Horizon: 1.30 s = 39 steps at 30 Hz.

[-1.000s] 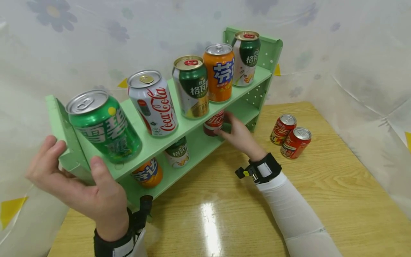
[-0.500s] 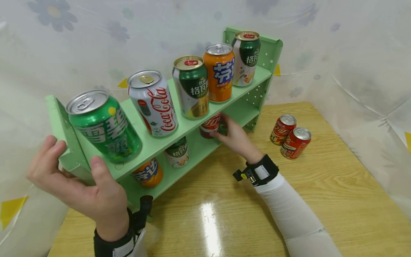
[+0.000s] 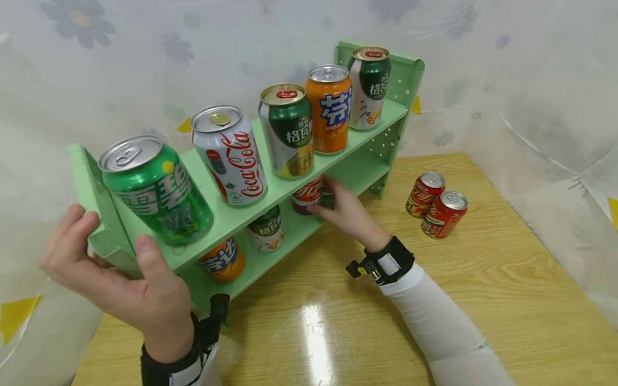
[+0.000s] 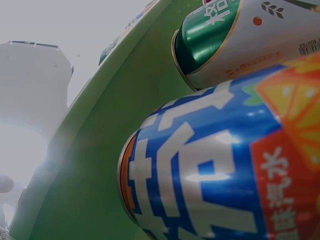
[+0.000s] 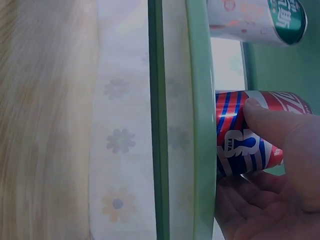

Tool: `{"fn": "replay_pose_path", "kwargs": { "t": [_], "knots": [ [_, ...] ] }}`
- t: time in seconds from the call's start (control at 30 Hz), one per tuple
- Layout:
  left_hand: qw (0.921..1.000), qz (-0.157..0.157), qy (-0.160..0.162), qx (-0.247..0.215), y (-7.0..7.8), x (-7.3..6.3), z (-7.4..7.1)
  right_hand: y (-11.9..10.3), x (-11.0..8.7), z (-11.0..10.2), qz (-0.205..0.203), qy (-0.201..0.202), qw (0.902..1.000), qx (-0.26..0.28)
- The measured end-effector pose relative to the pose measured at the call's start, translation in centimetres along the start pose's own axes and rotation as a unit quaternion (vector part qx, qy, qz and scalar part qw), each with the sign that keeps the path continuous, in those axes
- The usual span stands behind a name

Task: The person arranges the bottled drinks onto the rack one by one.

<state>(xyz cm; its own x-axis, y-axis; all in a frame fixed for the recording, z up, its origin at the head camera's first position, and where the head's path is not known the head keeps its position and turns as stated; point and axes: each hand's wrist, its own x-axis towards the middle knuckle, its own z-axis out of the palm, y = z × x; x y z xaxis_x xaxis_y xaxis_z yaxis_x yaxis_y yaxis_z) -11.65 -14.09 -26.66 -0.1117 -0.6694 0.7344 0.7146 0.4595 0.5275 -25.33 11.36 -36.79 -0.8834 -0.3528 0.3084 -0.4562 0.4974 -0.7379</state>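
On the lower level of a green two-level shelf (image 3: 289,230), my right hand (image 3: 350,217) grips a red Coca-Cola can (image 3: 304,199) by its side. The right wrist view shows the thumb across the can's striped side and the fingers beneath it. To its left on that level stand a green-and-white can (image 3: 268,233) and an orange Fanta can (image 3: 226,261), both partly hidden by the upper board. My left hand (image 3: 130,287) holds the shelf's left end panel (image 3: 94,198), its thumb at the front and the other fingers on the outer side.
Along the upper board stand a green Sprite can (image 3: 161,198), a white Coca-Cola can (image 3: 234,166), another orange can (image 3: 330,120) and two green-topped cans. Two red cans (image 3: 443,217) stand on the wooden table (image 3: 521,300) to the right. A floral curtain hangs behind.
My right hand has slid the red Coca-Cola can leftward along the lower level, closer to the green-and-white can. My left hand has stayed at the shelf's end.
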Motion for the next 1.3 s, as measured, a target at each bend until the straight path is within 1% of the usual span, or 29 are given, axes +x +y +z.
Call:
{"fn": "replay_pose_path", "kwargs": {
  "t": [0.17,0.33,0.73,1.0,1.3],
  "knots": [
    [1.0,-0.001,0.0,-0.002,0.0,0.0,0.0,-0.5,-0.2,0.3,-0.006,-0.01,0.9999,0.003],
    [1.0,-0.001,0.0,-0.003,0.1,0.0,0.0,-0.8,-0.3,0.4,-0.011,-0.011,0.9999,0.0],
    [0.9999,-0.006,-0.002,-0.011,0.1,0.0,0.1,-1.0,-0.4,0.5,-0.021,-0.023,0.9993,0.023],
    [0.9999,-0.005,-0.002,-0.008,0.1,0.0,0.0,-1.1,-0.6,0.6,-0.028,-0.022,0.9992,0.021],
    [0.9999,-0.006,-0.003,-0.01,0.1,0.0,0.0,-1.1,-0.6,0.6,-0.024,-0.023,0.9993,0.019]
  ]
}}
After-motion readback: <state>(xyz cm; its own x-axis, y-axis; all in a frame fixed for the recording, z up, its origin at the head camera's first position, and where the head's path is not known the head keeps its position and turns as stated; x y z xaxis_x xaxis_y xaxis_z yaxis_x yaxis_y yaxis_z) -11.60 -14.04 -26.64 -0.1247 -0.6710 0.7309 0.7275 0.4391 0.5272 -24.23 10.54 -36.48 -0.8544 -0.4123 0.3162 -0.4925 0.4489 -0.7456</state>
